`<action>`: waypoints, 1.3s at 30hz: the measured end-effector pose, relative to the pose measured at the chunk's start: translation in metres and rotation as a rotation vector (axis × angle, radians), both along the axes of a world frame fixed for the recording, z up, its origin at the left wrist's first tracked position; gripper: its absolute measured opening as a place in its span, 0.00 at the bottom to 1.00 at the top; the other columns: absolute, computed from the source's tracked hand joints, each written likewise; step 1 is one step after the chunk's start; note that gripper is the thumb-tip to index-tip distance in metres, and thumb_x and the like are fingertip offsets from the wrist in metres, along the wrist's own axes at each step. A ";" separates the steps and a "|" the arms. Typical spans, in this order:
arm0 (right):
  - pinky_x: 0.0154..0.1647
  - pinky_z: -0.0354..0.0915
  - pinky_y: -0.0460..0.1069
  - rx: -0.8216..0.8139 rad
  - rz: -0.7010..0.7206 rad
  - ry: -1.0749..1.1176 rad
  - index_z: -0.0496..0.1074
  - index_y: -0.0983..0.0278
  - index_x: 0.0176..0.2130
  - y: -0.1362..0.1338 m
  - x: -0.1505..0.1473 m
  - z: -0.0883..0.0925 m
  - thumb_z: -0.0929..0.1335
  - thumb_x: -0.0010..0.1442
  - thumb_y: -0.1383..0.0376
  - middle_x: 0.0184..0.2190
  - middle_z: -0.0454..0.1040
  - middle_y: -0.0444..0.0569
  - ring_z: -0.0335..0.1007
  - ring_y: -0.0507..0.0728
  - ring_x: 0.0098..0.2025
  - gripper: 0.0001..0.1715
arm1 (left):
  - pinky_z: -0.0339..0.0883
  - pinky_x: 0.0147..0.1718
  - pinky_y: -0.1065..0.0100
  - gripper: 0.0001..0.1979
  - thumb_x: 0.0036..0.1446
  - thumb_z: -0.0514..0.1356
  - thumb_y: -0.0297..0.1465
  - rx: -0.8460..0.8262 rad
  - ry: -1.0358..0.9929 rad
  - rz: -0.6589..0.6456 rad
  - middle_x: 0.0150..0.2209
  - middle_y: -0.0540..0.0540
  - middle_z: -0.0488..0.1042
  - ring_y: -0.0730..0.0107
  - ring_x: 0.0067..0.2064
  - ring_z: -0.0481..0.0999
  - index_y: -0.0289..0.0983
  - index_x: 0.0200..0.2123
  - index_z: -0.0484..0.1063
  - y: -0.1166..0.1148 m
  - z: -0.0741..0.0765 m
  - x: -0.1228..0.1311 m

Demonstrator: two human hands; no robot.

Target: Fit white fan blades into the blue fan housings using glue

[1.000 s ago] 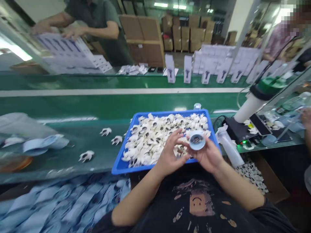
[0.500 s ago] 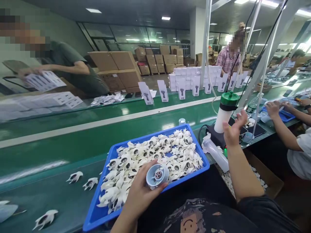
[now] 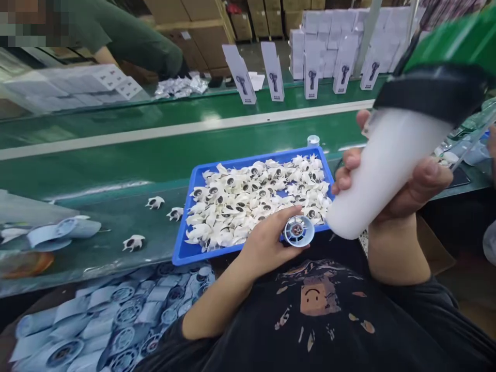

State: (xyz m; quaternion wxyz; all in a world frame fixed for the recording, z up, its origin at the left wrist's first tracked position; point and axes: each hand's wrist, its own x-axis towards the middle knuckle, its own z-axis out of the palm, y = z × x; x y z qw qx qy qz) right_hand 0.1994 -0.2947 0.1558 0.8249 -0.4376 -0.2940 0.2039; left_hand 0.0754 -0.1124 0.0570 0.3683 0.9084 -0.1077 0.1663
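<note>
A black T-shirt (image 3: 267, 336) with short dark sleeves (image 3: 442, 302) ending near the elbows is displaying a printed salmon-brown square (image 3: 313, 306) bearing two dark dots and a curved line, with pale and tan flecks (image 3: 368, 326) scattering around it.

Cool, even light falls across the belt (image 3: 225, 144), leaving pale glare around its white stripe (image 3: 135, 136); shade gathers below the surface (image 3: 103, 212). The cap (image 3: 457, 44) smears — blurred close to the lens — while wide-angle stretch tilts the boxes (image 3: 239, 77) and the left edge softens.
</note>
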 end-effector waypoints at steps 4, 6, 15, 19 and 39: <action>0.30 0.70 0.49 0.062 -0.041 -0.075 0.71 0.64 0.35 0.029 -0.019 0.006 0.70 0.49 0.51 0.28 0.71 0.42 0.72 0.52 0.28 0.20 | 0.73 0.48 0.59 0.25 0.53 0.65 0.31 -0.005 -0.058 -0.055 0.51 0.42 0.75 0.57 0.50 0.77 0.40 0.54 0.65 -0.015 0.011 0.001; 0.30 0.71 0.49 0.026 -0.089 -0.132 0.71 0.65 0.32 0.035 -0.021 0.001 0.70 0.50 0.46 0.29 0.70 0.44 0.73 0.53 0.28 0.25 | 0.74 0.47 0.59 0.22 0.53 0.64 0.29 -0.004 -0.072 -0.064 0.51 0.41 0.76 0.57 0.50 0.77 0.39 0.51 0.66 -0.019 0.017 0.001; 0.26 0.72 0.49 0.051 -0.075 -0.188 0.73 0.61 0.31 0.033 -0.015 -0.004 0.73 0.50 0.45 0.27 0.72 0.43 0.72 0.54 0.28 0.23 | 0.74 0.46 0.60 0.18 0.54 0.61 0.27 0.035 -0.139 -0.111 0.51 0.40 0.76 0.59 0.51 0.77 0.38 0.50 0.67 -0.017 0.018 0.004; 0.29 0.73 0.51 -0.014 -0.051 -0.168 0.73 0.62 0.31 0.031 -0.015 -0.006 0.72 0.50 0.43 0.26 0.72 0.44 0.72 0.55 0.29 0.25 | 0.75 0.44 0.61 0.17 0.55 0.61 0.28 0.045 -0.129 -0.111 0.49 0.40 0.76 0.60 0.49 0.77 0.37 0.49 0.68 -0.017 0.016 0.005; 0.39 0.75 0.53 -0.106 -0.544 -0.274 0.71 0.52 0.51 -0.003 0.025 -0.048 0.73 0.48 0.42 0.48 0.72 0.46 0.75 0.59 0.44 0.35 | 0.73 0.35 0.65 0.33 0.38 0.74 0.43 -0.937 -0.256 0.341 0.41 0.42 0.79 0.61 0.39 0.79 0.41 0.49 0.72 0.035 -0.021 0.007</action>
